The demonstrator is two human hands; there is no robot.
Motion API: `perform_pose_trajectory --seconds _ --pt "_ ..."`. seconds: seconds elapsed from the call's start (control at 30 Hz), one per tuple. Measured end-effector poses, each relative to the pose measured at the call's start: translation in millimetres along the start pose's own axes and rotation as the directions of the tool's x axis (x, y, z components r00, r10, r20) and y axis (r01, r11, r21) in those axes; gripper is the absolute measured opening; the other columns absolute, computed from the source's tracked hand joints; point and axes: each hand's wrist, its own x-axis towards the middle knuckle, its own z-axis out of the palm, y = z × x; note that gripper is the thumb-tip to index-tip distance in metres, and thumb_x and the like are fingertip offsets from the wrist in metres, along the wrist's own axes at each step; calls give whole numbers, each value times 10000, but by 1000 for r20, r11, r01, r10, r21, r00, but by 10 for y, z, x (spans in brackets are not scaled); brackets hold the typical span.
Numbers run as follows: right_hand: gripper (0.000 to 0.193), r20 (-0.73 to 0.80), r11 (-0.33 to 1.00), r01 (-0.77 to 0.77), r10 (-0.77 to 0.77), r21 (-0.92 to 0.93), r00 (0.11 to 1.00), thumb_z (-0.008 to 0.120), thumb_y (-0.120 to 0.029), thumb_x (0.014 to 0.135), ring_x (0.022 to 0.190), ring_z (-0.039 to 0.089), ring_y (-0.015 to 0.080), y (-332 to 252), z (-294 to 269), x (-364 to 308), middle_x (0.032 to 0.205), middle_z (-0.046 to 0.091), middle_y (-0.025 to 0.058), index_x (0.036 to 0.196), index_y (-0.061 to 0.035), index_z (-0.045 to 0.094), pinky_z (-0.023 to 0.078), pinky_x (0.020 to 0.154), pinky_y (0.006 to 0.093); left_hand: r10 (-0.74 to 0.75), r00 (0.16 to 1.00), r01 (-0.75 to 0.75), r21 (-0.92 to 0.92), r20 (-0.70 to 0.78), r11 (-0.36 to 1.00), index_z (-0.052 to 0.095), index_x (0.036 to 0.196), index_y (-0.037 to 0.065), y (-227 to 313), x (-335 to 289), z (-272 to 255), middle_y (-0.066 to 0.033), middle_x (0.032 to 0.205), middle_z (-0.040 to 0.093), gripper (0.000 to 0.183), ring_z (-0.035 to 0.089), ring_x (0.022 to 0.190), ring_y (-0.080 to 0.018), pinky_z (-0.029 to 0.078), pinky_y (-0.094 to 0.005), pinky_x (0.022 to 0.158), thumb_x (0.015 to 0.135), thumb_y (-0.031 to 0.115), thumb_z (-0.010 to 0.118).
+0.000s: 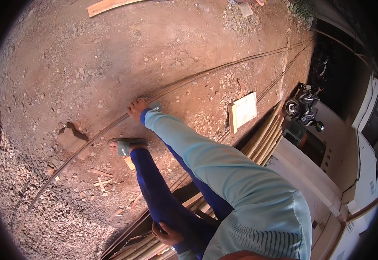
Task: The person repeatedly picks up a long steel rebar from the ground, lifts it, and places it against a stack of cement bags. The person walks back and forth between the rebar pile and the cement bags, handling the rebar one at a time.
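We crouch on bare reddish-brown ground, sunlit and strewn with small stones, which gives way to grey gravel at the lower left. A pale building wall stands along the right side. Across the ground, from the gravel to the upper right, runs a bundle of long, thin dark rods. Light wooden poles lie near the wall, with a motorcycle parked beyond them, a pale block nearer us, and a broken flat stone beside the rods.

The rods pass beneath our right hand, its fingers bent over them; how tightly it closes we cannot tell. Our left hand, loosely open, rests on our left leg, well apart from the rods.
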Motion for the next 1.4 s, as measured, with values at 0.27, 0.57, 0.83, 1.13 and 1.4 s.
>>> perform_pose_trajectory --seconds 0.27,0.57,0.83,1.13,1.4 --pt "280 -150 988 99 -80 119 985 500 -206 856 970 599 328 2 118 -61 1059 579 187 1075 -62 600 462 815 542 10 999 -10 13 -36 1000 586 1128 22 -133 58 -19 -168 1085 584 460 556 1023 -343 420 -442 878 931 424 476" --pt "423 16 840 116 -147 531 989 551 -423 864 923 612 375 -48 -230 -1200 962 625 204 1010 -32 622 478 807 462 30 999 -31 17 38 999 563 1163 24 -320 77 13 -181 1146 580 453 547 1060 -354 408 -436 912 952 413 464" --pt "630 145 763 -120 35 635 989 464 -616 865 837 626 390 -63 -1388 -2280 830 642 229 880 -21 671 478 772 455 168 986 -163 -146 18 976 552 1172 14 -538 295 124 -192 1100 604 499 579 1013 -330 447 -421 847 955 450 446" --pt "666 38 815 -66 54 576 998 475 -691 815 844 640 366 -55 -2270 -3309 817 663 201 844 -65 701 479 787 425 172 985 -69 -907 4 416 468 1306 33 350 448 -425 -158 1141 600 642 586 1005 -229 463 -348 806 966 559 325" --pt "680 -60 838 17 19 545 998 456 -689 814 879 629 392 86 -2830 -3994 872 656 236 810 -52 694 480 792 454 91 992 -77 -993 -85 -87 457 1228 -27 1229 -68 -1056 -188 1033 631 584 638 947 -293 482 -376 786 966 492 400"
